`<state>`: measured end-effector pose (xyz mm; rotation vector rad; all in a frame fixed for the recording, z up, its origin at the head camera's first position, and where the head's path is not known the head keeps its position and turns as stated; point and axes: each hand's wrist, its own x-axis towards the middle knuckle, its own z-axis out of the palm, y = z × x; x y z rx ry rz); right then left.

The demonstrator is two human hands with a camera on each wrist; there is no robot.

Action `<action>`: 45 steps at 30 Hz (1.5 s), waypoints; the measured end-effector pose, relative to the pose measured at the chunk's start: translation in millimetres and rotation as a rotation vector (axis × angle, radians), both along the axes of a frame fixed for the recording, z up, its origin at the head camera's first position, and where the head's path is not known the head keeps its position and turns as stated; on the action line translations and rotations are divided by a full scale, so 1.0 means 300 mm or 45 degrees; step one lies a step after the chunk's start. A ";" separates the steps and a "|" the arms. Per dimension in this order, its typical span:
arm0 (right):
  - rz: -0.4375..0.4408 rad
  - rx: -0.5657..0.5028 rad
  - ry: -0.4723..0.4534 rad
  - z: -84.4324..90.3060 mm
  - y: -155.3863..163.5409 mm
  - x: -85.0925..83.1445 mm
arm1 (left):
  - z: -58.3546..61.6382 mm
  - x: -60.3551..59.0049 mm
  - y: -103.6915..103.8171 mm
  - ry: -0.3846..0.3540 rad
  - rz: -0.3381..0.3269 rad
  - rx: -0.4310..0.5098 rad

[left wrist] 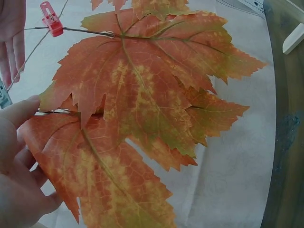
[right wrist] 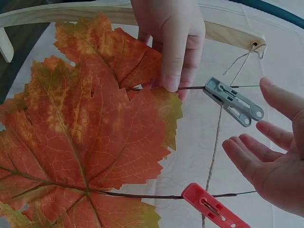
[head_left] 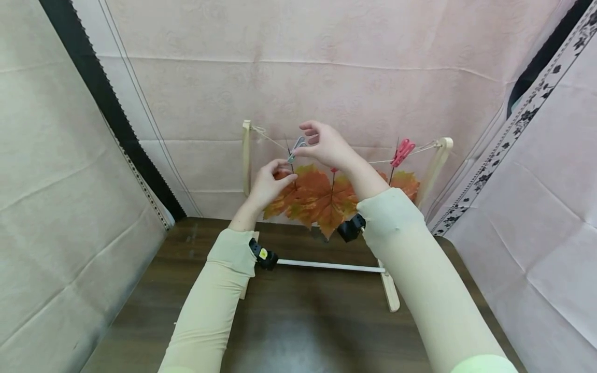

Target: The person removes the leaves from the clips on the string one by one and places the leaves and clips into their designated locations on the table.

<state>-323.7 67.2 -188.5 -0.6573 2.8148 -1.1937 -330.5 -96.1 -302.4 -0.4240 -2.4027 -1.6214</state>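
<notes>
The left hand (head_left: 270, 182) has its fingers (right wrist: 173, 71) curled around the top of an orange maple leaf (right wrist: 90, 118), pinching it by the stem just left of a grey clothespin (right wrist: 233, 101), which clips that stem to a thin string (right wrist: 214, 147). The right hand (head_left: 326, 145) is beside the grey clothespin on its right; in the right wrist view its fingers (right wrist: 251, 159) are spread and relaxed, holding nothing, with a small gap between them and the pin. The leaf hangs at the left part of the string, partly over a second orange leaf (left wrist: 156, 85) whose stem is held by a red clothespin (right wrist: 213, 209) further right along the string. Another red clothespin (head_left: 402, 152) sits near the right end of the line, above a third leaf (head_left: 406, 184). The string runs between the two upright posts of a pale wooden rack (head_left: 246, 155), whose base rail lies across a dark wooden surface (head_left: 298, 331). Pinkish cloth (head_left: 326, 67) hangs behind the rack and along both sides. Both forearms wear cream sleeves (head_left: 420, 269), each with a small black wrist camera (head_left: 351, 228) strapped on.
</notes>
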 end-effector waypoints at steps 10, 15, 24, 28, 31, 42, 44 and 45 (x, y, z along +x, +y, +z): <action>-0.023 -0.037 0.003 -0.009 -0.002 -0.014 | -0.009 0.003 0.001 0.028 -0.033 0.051; -0.043 -0.046 -0.012 -0.005 0.004 -0.019 | -0.007 0.015 -0.005 0.025 -0.046 0.082; -0.046 -0.065 -0.071 0.017 0.016 -0.019 | 0.002 0.001 0.000 -0.005 -0.074 0.163; -0.042 -0.064 -0.082 0.023 0.018 -0.024 | 0.006 -0.002 -0.002 0.002 -0.081 0.209; -0.037 -0.038 -0.073 0.028 0.019 -0.026 | 0.006 -0.003 -0.006 0.024 -0.078 0.210; -0.047 -0.005 -0.078 0.034 0.014 -0.028 | 0.011 0.005 -0.025 0.045 -0.028 0.152; -0.057 -0.027 -0.065 0.034 0.015 -0.028 | 0.011 0.005 -0.029 0.048 -0.014 0.128; -0.062 -0.032 -0.056 0.034 0.018 -0.028 | 0.011 0.006 -0.032 0.043 -0.008 0.115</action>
